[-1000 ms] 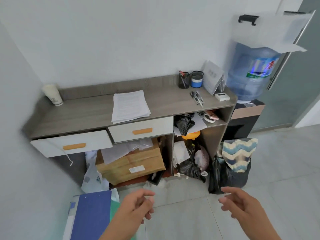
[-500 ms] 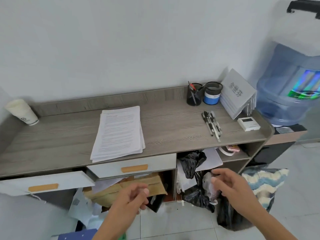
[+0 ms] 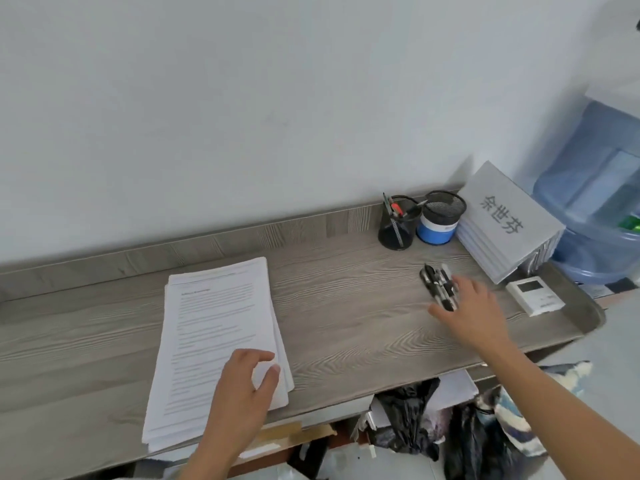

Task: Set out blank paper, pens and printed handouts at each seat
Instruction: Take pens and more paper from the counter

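Printed handouts [image 3: 214, 327] being touched at the near corner by the left hand [image 3: 242, 386], grip unclear, pens [image 3: 437, 284] further right on the tabletop [image 3: 346, 306] being touched by the right hand [image 3: 474, 310], fingers spread

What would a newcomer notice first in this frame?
The handouts, a thick printed stack at centre left of the grey counter, with the left hand over their near right corner. To the right, the right hand, fingers spread, touches the loose pens. Behind those stand two mesh cups and a tilted stack of name cards.
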`<state>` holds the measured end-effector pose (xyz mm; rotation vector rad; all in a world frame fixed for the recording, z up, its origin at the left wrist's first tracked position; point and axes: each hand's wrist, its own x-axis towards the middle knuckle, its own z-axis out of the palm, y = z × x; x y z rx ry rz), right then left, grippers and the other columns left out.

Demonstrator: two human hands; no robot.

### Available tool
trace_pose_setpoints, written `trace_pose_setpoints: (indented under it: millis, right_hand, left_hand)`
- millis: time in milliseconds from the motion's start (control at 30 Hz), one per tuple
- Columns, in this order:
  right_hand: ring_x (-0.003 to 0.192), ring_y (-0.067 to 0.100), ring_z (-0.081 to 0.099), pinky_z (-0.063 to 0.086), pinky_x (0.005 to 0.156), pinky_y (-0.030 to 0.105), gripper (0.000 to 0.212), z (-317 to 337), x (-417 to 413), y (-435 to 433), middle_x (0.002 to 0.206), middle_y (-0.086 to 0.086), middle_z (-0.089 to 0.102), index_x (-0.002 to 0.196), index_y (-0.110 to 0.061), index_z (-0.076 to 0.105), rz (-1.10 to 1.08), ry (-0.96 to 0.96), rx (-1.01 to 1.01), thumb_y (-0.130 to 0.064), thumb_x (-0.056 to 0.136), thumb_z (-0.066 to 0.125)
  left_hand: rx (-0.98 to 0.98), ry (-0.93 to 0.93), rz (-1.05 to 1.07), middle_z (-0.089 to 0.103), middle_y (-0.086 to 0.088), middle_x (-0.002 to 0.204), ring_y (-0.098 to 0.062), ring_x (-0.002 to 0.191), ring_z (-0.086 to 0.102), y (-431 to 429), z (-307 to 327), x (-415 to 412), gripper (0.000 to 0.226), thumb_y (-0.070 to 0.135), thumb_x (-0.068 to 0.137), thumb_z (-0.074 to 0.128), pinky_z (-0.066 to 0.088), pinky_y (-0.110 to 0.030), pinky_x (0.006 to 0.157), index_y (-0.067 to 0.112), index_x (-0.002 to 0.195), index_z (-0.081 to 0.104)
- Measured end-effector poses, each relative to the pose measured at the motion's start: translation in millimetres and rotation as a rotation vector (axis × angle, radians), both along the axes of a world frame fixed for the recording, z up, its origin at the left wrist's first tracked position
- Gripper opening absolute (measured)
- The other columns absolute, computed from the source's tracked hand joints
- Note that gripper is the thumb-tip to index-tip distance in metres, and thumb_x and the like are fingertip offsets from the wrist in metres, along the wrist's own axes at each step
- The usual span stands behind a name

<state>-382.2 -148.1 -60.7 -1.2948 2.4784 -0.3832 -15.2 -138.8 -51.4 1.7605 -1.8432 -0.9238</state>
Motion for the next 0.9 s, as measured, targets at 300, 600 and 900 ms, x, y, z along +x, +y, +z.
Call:
trace_pose_setpoints:
  millis: [300,600,900]
  right_hand:
    - [0.118,0.036,0.052,0.047,0.092,0.044,0.071,-6.1,3.0,-56.2,0.129,0.018,0.052,0.137,-0.013,0.041,-0.037,0.040,0.220,-0.041,0.079,0.070]
    - [0.093,0.029,0.065,0.042,0.066,0.031,0.052,-13.7,59.4,-85.6,0.107,0.011,0.064,0.129,-0.012,0.041,0.362,0.184,0.246,-0.027,0.084,0.062]
    - [0.074,0.023,0.061,0.044,0.060,0.034,0.026,-14.4,68.7,-103.3,0.082,0.002,0.061,0.111,-0.015,0.047,0.554,-0.078,0.131,-0.023,0.088,0.057]
  left_hand:
    - [0.000,-0.274,-0.093,0.043,0.004,0.141,-0.015,0.129,0.040,-41.8,-33.5,12.7,0.039,0.045,0.087,0.059,0.035,-0.033,0.101,0.030,0.122,0.055]
    - [0.055,-0.443,-0.053,0.018,0.005,0.158,-0.015,0.146,0.014,-28.2,-30.2,-7.8,0.074,0.060,0.082,0.053,0.019,-0.034,0.116,0.031,0.145,0.027]
    - [0.056,0.015,0.436,0.070,0.007,0.078,-0.012,0.079,0.064,-30.3,-8.8,3.3,0.017,0.024,0.090,0.064,0.047,-0.026,0.072,0.013,0.081,0.072]
